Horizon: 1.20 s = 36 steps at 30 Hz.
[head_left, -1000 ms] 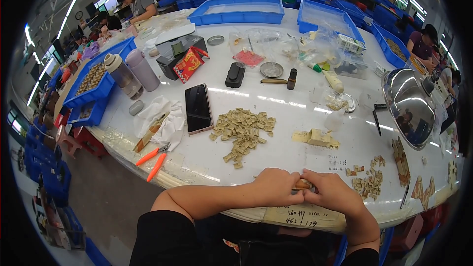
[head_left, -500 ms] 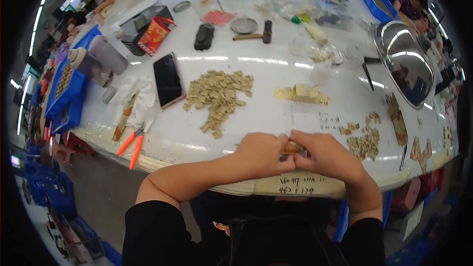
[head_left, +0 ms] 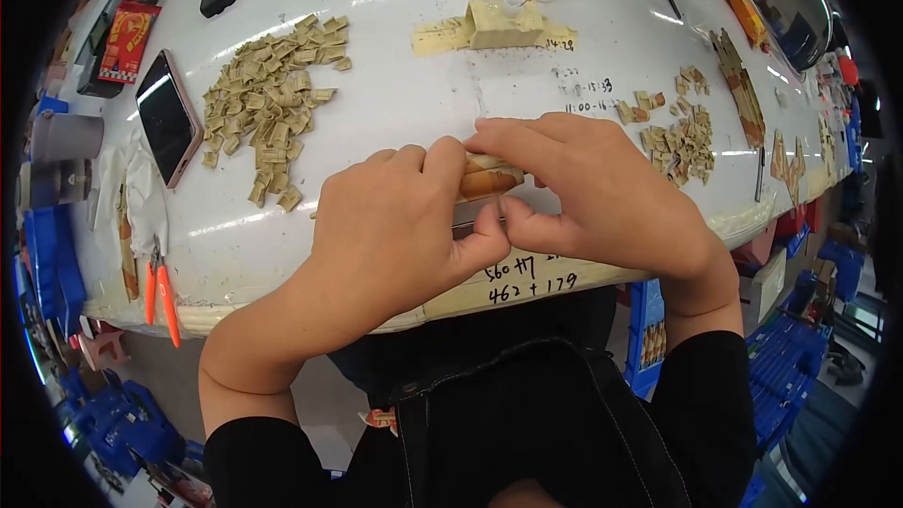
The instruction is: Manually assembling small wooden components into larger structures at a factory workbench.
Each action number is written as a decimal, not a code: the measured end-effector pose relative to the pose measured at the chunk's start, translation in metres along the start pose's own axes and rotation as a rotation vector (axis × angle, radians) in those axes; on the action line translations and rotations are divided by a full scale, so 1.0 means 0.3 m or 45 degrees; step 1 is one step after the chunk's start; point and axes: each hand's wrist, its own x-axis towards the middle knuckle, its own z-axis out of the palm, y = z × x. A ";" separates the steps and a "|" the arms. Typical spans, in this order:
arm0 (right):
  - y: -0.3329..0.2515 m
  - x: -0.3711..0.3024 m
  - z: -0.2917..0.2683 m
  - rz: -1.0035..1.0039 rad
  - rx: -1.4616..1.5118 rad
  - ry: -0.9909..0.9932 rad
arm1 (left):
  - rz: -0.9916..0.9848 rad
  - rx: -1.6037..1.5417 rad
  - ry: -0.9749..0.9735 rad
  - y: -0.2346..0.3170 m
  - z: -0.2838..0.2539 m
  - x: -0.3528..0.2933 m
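Both hands meet at the near table edge (head_left: pixel 282 268). Left hand (head_left: pixel 395 226) and right hand (head_left: pixel 593 193) pinch one small tan piece (head_left: pixel 487 179) between fingertips, with what looks like a thin grey metal strip under it, hard to tell. Risk: the piece is small and smooth-looking and held right over the rim, so a slipped pinch could drop it off the table onto the lap. Left, orange-handled cutters (head_left: pixel 160 287) overhang the edge. Farther out: a loose heap of tan blocky pieces (head_left: pixel 273 103), a glossy black phone (head_left: pixel 167 118), a smaller tan pile (head_left: pixel 682 136), a pale block (head_left: pixel 503 23).
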 end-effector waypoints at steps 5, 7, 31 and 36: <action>-0.002 0.001 0.000 0.001 -0.036 0.014 | 0.037 0.024 0.025 0.000 -0.002 0.003; -0.005 0.003 -0.004 0.019 -0.053 -0.011 | 0.046 0.031 0.023 -0.003 -0.002 0.004; -0.009 0.005 0.003 0.032 -0.213 -0.012 | -0.038 0.028 -0.096 0.003 -0.020 0.002; -0.009 0.005 -0.005 0.040 -0.247 -0.009 | 0.002 0.006 -0.040 -0.002 -0.011 0.007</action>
